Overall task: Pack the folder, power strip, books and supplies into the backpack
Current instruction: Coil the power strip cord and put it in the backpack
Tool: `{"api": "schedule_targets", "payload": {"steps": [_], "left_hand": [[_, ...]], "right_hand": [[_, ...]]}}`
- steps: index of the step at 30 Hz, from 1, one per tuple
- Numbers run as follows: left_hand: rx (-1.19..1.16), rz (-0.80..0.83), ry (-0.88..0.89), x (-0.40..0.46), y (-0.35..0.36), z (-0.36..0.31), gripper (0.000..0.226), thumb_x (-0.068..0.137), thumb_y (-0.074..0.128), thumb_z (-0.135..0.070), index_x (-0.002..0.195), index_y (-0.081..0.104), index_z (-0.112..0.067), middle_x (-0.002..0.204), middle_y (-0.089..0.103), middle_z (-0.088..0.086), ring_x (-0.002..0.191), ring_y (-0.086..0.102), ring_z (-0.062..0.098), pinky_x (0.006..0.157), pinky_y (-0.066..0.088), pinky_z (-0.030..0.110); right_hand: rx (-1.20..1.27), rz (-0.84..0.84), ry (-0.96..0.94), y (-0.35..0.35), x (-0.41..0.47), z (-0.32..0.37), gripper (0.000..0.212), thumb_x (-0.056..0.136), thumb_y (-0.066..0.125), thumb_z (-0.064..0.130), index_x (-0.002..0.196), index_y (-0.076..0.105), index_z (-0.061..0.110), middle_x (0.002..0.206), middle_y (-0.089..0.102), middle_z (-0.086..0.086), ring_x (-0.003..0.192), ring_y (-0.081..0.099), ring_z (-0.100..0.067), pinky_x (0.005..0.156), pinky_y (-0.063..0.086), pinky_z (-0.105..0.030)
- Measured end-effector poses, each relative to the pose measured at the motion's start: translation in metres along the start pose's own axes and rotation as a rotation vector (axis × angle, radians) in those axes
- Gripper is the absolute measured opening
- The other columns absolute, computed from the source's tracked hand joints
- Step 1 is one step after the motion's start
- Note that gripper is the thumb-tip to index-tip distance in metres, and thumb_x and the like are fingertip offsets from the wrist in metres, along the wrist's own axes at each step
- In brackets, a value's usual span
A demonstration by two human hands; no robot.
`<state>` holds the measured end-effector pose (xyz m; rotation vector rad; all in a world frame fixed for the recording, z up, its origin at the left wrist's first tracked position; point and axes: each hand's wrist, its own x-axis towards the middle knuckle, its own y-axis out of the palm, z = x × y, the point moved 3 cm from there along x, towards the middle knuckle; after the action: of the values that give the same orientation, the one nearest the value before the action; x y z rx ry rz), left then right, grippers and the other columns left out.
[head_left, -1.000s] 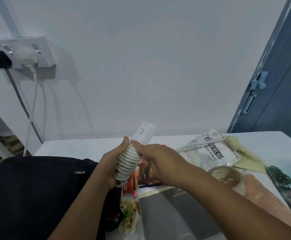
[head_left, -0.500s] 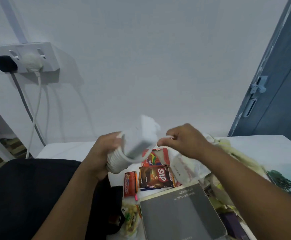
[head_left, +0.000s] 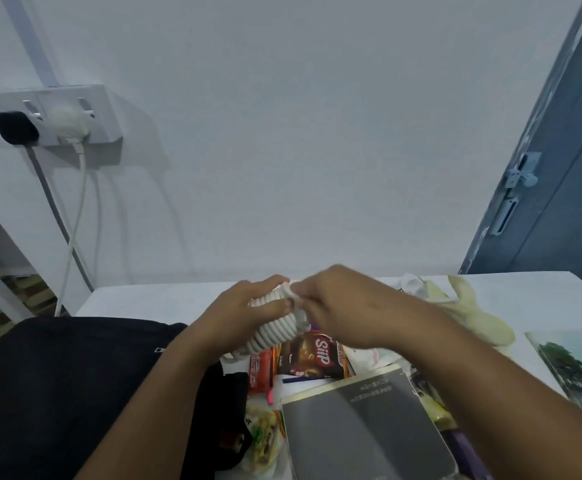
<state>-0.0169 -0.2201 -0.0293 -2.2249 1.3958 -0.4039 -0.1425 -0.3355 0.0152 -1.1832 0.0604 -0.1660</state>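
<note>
My left hand (head_left: 244, 313) grips the white power strip (head_left: 275, 332), whose cord is coiled tightly round its body. My right hand (head_left: 348, 306) pinches the cord's end at the top of the coil. Both hands hover above the white table (head_left: 151, 299). The black backpack (head_left: 60, 386) lies at the lower left, partly under my left forearm. A dark grey book (head_left: 362, 431) lies in front of me. Snack packets (head_left: 312, 355) and a pink pen (head_left: 270, 396) sit between book and backpack. A picture-covered folder or book (head_left: 573, 368) lies at the right edge.
A pale yellow-green cloth or bag (head_left: 469, 313) and white plastic bags lie at the back right of the table. A wall socket (head_left: 53, 116) with plugs and hanging cables is on the left wall. A blue door (head_left: 559, 188) stands at the right.
The power strip has been turned so its body lies hidden in the coil. My right hand moved from pulling the cord out to the right back in to the coil's top.
</note>
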Motion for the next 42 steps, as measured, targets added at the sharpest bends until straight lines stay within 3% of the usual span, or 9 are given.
{"api": "schedule_targets", "payload": {"steps": [3,7,11,22,25,28,31,34,42], "left_hand": [[-0.270,-0.039,-0.113,-0.004,0.010,0.031,0.021,0.093,0.066,-0.028,0.113,0.071,-0.029,0.109,0.074,0.001,0.101,0.071,0.021,0.092,0.056,0.044],[-0.735,-0.121,-0.284,-0.006,0.034,0.054,0.044,0.087,0.068,-0.040,0.116,0.071,-0.006,0.118,0.068,0.026,0.109,0.065,0.044,0.095,0.050,0.055],[-0.869,-0.061,-0.380,-0.011,0.046,0.053,0.055,0.095,0.054,-0.048,0.119,0.067,-0.001,0.103,0.066,0.028,0.085,0.065,0.036,0.074,0.058,0.047],[-0.741,-0.240,-0.197,0.005,0.028,0.031,0.062,0.083,0.059,-0.060,0.105,0.071,-0.003,0.099,0.072,0.022,0.085,0.071,0.033,0.078,0.055,0.041],[-0.796,-0.286,-0.219,0.011,0.012,0.027,0.072,0.080,0.053,-0.060,0.113,0.066,0.002,0.102,0.069,0.026,0.080,0.068,0.032,0.079,0.055,0.044],[-0.887,-0.282,-0.144,0.013,-0.009,0.020,0.074,0.081,0.054,-0.064,0.117,0.065,0.000,0.103,0.066,0.022,0.081,0.066,0.031,0.081,0.053,0.044],[-0.738,-0.266,-0.057,0.010,-0.022,0.010,0.076,0.077,0.059,-0.058,0.113,0.059,0.009,0.102,0.061,0.029,0.086,0.063,0.033,0.082,0.050,0.049],[-0.452,-0.169,0.149,0.003,-0.018,-0.013,0.035,0.093,0.054,-0.032,0.098,0.066,0.001,0.091,0.068,0.017,0.082,0.065,0.027,0.075,0.052,0.040],[0.219,0.131,0.250,-0.004,-0.003,-0.057,0.028,0.082,0.072,-0.046,0.109,0.070,-0.036,0.101,0.072,-0.013,0.096,0.067,0.009,0.085,0.055,0.036]], "right_hand": [[-0.113,0.016,0.010,0.033,-0.003,-0.024,0.014,0.101,0.043,0.029,0.108,0.054,0.031,0.087,0.056,0.002,0.078,0.057,-0.021,0.071,0.051,-0.040],[0.060,-0.304,-0.041,0.075,-0.003,-0.039,0.050,0.094,0.039,0.024,0.140,0.052,0.040,0.101,0.049,0.008,0.082,0.049,-0.009,0.069,0.040,-0.024],[0.458,-0.560,-0.134,0.092,-0.010,-0.040,0.055,0.092,0.038,0.006,0.135,0.061,0.030,0.099,0.044,0.003,0.089,0.051,-0.010,0.075,0.046,-0.018],[0.411,-0.615,-0.321,0.044,-0.010,-0.027,0.047,0.091,0.057,-0.007,0.131,0.066,0.017,0.096,0.054,0.003,0.085,0.057,-0.011,0.079,0.045,-0.018],[0.409,-0.647,-0.177,0.026,-0.013,-0.048,0.040,0.094,0.066,0.009,0.132,0.062,0.020,0.089,0.065,0.009,0.074,0.064,-0.008,0.074,0.051,-0.021],[0.319,-0.397,0.099,0.012,-0.014,-0.082,0.018,0.098,0.060,0.031,0.095,0.076,0.026,0.062,0.062,0.020,0.057,0.055,0.000,0.065,0.043,-0.024],[0.206,-0.269,0.287,-0.022,-0.011,-0.103,0.054,0.083,0.056,0.067,0.065,0.070,0.018,0.042,0.050,0.014,0.040,0.040,-0.003,0.053,0.034,-0.024],[0.014,-0.334,0.292,-0.078,-0.008,-0.093,0.075,0.064,0.060,0.080,0.061,0.065,0.006,0.043,0.044,0.002,0.043,0.039,-0.011,0.052,0.033,-0.028],[-0.096,-0.315,0.269,-0.106,-0.001,-0.028,0.037,0.047,0.094,0.048,0.062,0.070,0.023,0.057,0.067,0.005,0.059,0.064,-0.014,0.056,0.050,-0.028]]}}
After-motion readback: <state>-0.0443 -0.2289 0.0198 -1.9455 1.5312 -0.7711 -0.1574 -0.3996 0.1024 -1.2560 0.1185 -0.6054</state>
